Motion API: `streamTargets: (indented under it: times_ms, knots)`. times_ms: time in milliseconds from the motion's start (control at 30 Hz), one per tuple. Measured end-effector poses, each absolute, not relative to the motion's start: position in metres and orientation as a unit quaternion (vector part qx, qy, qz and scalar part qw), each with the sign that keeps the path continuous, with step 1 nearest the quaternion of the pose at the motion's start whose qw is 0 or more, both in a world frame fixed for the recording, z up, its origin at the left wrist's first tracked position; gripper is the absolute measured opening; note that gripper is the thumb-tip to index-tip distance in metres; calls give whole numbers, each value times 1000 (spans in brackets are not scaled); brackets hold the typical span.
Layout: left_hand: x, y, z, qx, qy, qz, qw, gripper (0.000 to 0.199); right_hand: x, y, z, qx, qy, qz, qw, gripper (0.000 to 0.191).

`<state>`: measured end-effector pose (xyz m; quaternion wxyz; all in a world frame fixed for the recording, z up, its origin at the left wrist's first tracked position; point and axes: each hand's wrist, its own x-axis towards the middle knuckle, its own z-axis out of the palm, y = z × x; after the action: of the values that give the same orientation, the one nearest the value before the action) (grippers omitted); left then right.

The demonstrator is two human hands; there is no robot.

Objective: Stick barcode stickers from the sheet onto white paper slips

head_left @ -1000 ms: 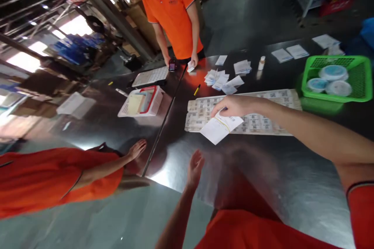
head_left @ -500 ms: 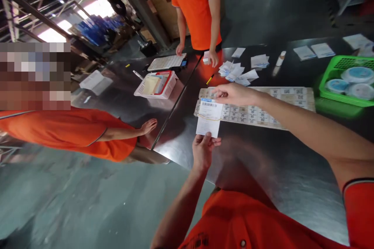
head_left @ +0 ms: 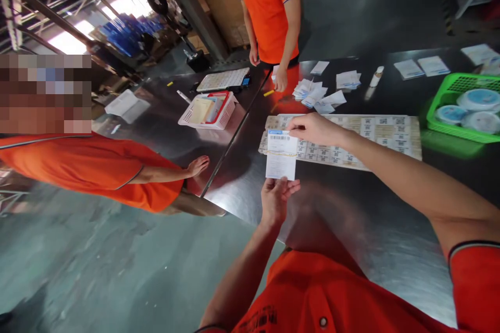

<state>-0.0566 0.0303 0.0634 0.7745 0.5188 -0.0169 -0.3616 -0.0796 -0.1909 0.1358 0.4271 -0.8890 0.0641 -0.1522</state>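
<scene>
My left hand (head_left: pixel 274 200) grips the bottom edge of a stack of white paper slips (head_left: pixel 280 161), thumb on top. A barcode and a blue strip are printed near the upper end, and a thin tan rubber band crosses the middle. With fingers pinched together, my right hand (head_left: pixel 312 129) holds the slips' upper right corner. Beneath the slips and my right hand lies a long board (head_left: pixel 351 153) covered with printed code labels, partly hidden by them.
Loose slips (head_left: pixel 310 94) lie beyond the board, with a glue-stick-like tube (head_left: pixel 376 77) nearby. A green basket (head_left: pixel 463 132) of round tubs stands right. Left are a white basket (head_left: pixel 203 122) and another label board (head_left: pixel 222 80). Two co-workers in orange shirts (head_left: pixel 269 10) stand at the table.
My right hand has come down onto the slips' upper corner. The co-worker opposite has drawn one hand back from the far board. The yellow pen near the other hand has shifted left.
</scene>
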Motion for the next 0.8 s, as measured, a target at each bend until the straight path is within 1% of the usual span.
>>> streamTargets:
  times_ms: [200,333,600,800]
  knots:
    - [-61,26,63,520,-12,-374,768,41,-82,-197,128,-879,57,-157,446,20]
    - [-61,23,60,520,-7,-379,765,39,-83,-199,125,-880,62,-157,444,20]
    - [-66,17,56,531,5,-387,754,41,-85,-206,119,-869,73,-144,468,18]
    - [-68,14,54,533,15,-396,747,39,-84,-209,114,-871,75,-135,466,21]
